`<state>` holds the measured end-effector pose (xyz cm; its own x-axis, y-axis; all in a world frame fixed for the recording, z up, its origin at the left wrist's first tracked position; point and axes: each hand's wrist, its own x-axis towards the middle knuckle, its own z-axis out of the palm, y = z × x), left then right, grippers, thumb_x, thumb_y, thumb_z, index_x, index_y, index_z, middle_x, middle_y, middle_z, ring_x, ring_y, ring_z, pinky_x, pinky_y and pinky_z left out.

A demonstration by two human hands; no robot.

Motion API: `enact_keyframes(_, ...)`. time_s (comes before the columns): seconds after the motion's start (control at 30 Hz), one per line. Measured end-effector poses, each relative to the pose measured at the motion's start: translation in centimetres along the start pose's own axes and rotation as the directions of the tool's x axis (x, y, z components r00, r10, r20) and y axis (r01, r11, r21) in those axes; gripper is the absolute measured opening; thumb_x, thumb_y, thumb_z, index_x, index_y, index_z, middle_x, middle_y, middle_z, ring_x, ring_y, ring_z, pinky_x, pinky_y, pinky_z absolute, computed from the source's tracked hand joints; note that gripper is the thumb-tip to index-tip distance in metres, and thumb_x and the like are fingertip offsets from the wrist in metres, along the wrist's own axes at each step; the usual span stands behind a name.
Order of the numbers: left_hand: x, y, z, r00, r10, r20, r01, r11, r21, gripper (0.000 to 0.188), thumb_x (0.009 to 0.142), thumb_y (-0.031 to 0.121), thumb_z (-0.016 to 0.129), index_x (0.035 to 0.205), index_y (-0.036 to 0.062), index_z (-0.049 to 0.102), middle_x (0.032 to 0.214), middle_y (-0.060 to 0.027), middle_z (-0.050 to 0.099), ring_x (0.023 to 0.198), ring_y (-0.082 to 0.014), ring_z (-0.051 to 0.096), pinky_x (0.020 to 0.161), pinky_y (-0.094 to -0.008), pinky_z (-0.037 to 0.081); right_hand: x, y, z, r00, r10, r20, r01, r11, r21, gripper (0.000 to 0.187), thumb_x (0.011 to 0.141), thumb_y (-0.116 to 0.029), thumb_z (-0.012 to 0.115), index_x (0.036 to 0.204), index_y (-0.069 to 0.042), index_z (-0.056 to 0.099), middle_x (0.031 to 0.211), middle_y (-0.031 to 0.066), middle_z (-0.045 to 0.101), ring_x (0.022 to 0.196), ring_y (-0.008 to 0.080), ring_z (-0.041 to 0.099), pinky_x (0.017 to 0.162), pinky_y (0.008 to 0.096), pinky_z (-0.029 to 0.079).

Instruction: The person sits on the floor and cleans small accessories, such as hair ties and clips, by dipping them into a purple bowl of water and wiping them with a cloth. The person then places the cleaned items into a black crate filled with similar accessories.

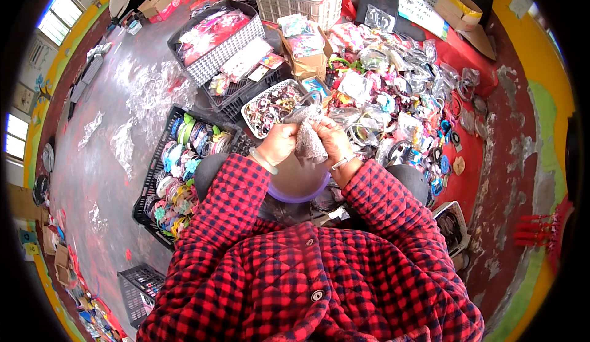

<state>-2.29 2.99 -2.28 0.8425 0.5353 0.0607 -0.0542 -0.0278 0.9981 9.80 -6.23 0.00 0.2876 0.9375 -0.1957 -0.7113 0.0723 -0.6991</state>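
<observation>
A piece of grey, speckled fabric (310,144) is held up between my two hands, with a narrow grey loop rising above it; I cannot tell its exact kind. My left hand (278,143) is closed on its left side, and my right hand (332,138) pinches it from the right. Below the fabric, between my knees, sits a round basin with a purple rim (301,198). Just beyond my hands stands a white basket (248,116) full of small hair accessories. My fingers partly cover the fabric.
A black crate (146,199) of colourful hair bands stands at my left. Ahead are stacked grey crates (220,52), a cardboard box (307,65) and a beige crate (270,7). Packaged accessories (393,96) pile up on red cloth at right. Someone sits (125,1) far left.
</observation>
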Motion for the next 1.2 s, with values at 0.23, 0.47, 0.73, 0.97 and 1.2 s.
enact_keyframes(0.23, 0.6, -1.2, -0.8, 0.975, 0.167, 0.15, -0.214, 0.893, 0.395, 0.019, 0.077, -0.008, 0.053, 0.091, 0.0008, 0.062, 0.087, -0.0047, 0.06, 0.083, -0.0169, 0.058, 0.073, -0.0274, 0.046, 1.4, -1.1, -1.4, 0.995, 0.065, -0.078, -0.048, 0.977, 0.205, 0.023, 0.09, -0.014, 0.046, 0.105, 0.0, 0.055, 0.096, 0.0117, 0.062, 0.084, 0.0226, 0.061, 0.075, 0.0351, 0.05)
enact_keyframes(0.47, -0.1, 0.5, -0.5, 0.9, 0.31, 0.306, -0.431, 0.739, 0.518, 0.011, 0.073, -0.005, 0.052, 0.076, 0.0031, 0.058, 0.07, -0.0106, 0.053, 0.067, -0.0262, 0.054, 0.061, -0.0325, 0.044, 2.1, -3.5, -1.9, 0.986, 0.156, -0.066, -0.129, 0.944, 0.305, 0.032, 0.093, -0.026, 0.039, 0.104, 0.0, 0.055, 0.093, 0.0137, 0.062, 0.085, 0.0271, 0.061, 0.077, 0.041, 0.05)
enact_keyframes(0.73, 0.0, 0.4, -0.7, 0.812, 0.277, 0.514, -0.567, 0.582, 0.582, 0.007, 0.077, 0.006, 0.05, 0.073, 0.0057, 0.056, 0.07, -0.0081, 0.054, 0.072, -0.0284, 0.051, 0.069, -0.0373, 0.042, 4.5, -3.2, -5.9, 0.97, 0.237, 0.051, -0.24, 0.909, 0.34, 0.03, 0.095, -0.019, 0.034, 0.103, 0.002, 0.053, 0.089, 0.0124, 0.062, 0.08, 0.0243, 0.062, 0.072, 0.0381, 0.052)
enact_keyframes(0.97, -0.5, 1.1, -0.5, 0.764, 0.289, 0.577, -0.639, 0.46, 0.616, 0.007, 0.071, 0.004, 0.053, 0.078, 0.0051, 0.056, 0.076, -0.0079, 0.057, 0.073, -0.0284, 0.052, 0.07, -0.0366, 0.042, 4.3, -3.9, -6.0, 0.948, 0.317, 0.022, -0.305, 0.891, 0.337, 0.026, 0.094, -0.018, 0.036, 0.1, 0.001, 0.054, 0.088, 0.0117, 0.062, 0.078, 0.0226, 0.062, 0.071, 0.0369, 0.052)
enact_keyframes(1.2, -2.1, 1.3, 1.3, 0.748, 0.185, 0.637, -0.652, 0.386, 0.653, 0.008, 0.067, 0.005, 0.055, 0.075, 0.0053, 0.056, 0.074, -0.0071, 0.057, 0.078, -0.0265, 0.053, 0.077, -0.0367, 0.042, 4.1, -4.9, -6.6, 0.915, 0.385, -0.123, -0.374, 0.921, 0.108, 0.019, 0.09, -0.013, 0.046, 0.093, 0.001, 0.059, 0.08, 0.01, 0.064, 0.068, 0.0205, 0.063, 0.061, 0.0327, 0.053)
